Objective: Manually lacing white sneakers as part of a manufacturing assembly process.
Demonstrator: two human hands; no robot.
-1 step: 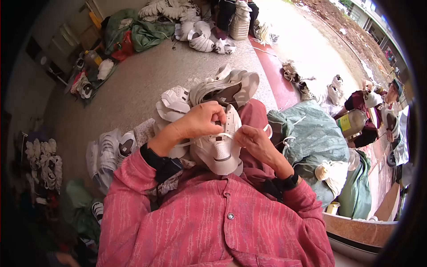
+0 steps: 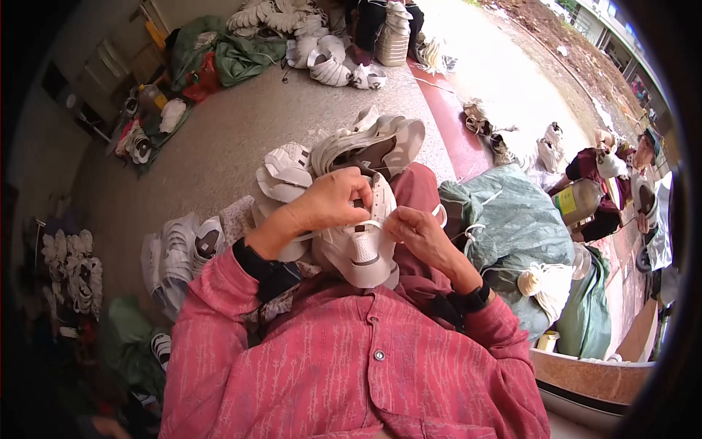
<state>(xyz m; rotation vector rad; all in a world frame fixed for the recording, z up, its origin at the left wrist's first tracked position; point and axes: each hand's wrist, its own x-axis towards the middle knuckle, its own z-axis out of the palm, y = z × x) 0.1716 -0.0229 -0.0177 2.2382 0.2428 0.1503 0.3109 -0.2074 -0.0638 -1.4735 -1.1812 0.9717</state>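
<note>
Head view: left hand point(image 2: 333, 201) and right hand point(image 2: 413, 228) each pinch the white shoe upper point(image 2: 362, 245), steadying it over the lap beside the green sack point(image 2: 512, 227).

two hands point(image 2: 333, 205), one shoe upper point(image 2: 362, 249), one sack point(image 2: 512, 234)

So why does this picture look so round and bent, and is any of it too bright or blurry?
Head view: a fisheye lens, so a black ring frames the picture and the red floor strip bows near the rim. Daylight is soft and shadows are faint; the wet ground at upper right glares pale. The left hand, right hand and white shoe upper are sharp; the rim goes dim and smeared.
</note>
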